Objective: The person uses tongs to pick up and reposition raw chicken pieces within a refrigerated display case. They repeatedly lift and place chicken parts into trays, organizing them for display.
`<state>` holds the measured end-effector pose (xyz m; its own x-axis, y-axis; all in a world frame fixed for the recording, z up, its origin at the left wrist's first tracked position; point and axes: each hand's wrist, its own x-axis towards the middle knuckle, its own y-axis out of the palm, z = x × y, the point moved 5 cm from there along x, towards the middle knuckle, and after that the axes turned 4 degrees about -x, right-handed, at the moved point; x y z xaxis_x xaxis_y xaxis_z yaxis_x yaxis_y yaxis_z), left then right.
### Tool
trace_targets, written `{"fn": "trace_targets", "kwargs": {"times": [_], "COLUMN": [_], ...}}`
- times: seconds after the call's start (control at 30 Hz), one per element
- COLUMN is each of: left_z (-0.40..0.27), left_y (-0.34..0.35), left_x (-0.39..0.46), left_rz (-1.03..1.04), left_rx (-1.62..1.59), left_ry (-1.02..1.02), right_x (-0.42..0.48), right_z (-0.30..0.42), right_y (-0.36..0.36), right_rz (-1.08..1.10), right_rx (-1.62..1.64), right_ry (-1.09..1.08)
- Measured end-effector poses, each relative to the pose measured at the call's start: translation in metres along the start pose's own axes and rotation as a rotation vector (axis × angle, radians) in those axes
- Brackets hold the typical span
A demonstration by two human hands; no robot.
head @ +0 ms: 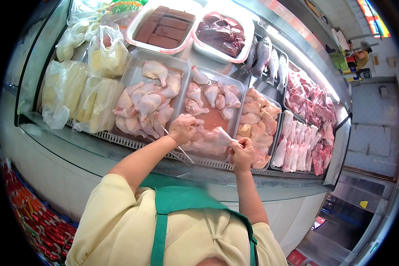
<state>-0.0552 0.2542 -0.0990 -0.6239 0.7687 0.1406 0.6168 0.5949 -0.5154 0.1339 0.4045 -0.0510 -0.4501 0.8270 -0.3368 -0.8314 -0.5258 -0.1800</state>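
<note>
My right hand (243, 152) pinches the bony end of a raw chicken drumstick (221, 135) over the front of a clear plastic tray (240, 87). Against a piece of chicken at the same tray's left side, my left hand (183, 129) has its fingers closed; whether both hands hold one piece I cannot tell. More drumsticks (212, 93) lie at the back of this tray. To the left, a second clear tray (186, 68) holds chicken leg quarters (150, 101). Metal tongs (183, 153) rest near my left wrist, partly hidden by it.
Bagged pale blocks (98, 103) stand at the left. White tubs (202, 41) of dark red blocks and liver are behind. Boneless chicken pieces (257, 121), pig's trotters (294, 143), fish (263, 55) and red meat (311, 91) fill the right. A glass edge (129, 181) runs along the front.
</note>
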Motion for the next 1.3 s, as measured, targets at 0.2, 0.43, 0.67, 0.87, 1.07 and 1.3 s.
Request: {"fn": "trace_targets", "kwargs": {"times": [0.2,0.43,0.67,0.87,1.07,1.3], "left_z": [-0.063,-0.075,-0.030,-0.018,0.018,-0.017], "left_y": [0.005,0.025,0.030,0.030,0.029,0.012], "left_x": [0.003,0.003,0.011,0.023,0.015,0.002], "left_rz": [0.087,-0.053,-0.058,0.168,0.131,0.046], "left_rx": [-0.090,-0.107,-0.109,-0.462,-0.163,-0.194], "left_ry": [-0.024,-0.077,-0.226,-0.195,-0.366,-0.086], "right_x": [0.007,-0.010,-0.018,-0.017,-0.019,-0.024], "right_z": [-0.017,-0.031,-0.044,-0.061,-0.061,-0.046], "right_y": [-0.011,0.009,0.011,0.000,-0.001,0.000], "right_rz": [-0.054,0.040,-0.021,-0.069,-0.014,0.022], "right_rx": [0.206,0.526,0.717,0.729,0.643,0.341], "right_ry": [0.166,0.318,0.506,0.549,0.496,0.387]}}
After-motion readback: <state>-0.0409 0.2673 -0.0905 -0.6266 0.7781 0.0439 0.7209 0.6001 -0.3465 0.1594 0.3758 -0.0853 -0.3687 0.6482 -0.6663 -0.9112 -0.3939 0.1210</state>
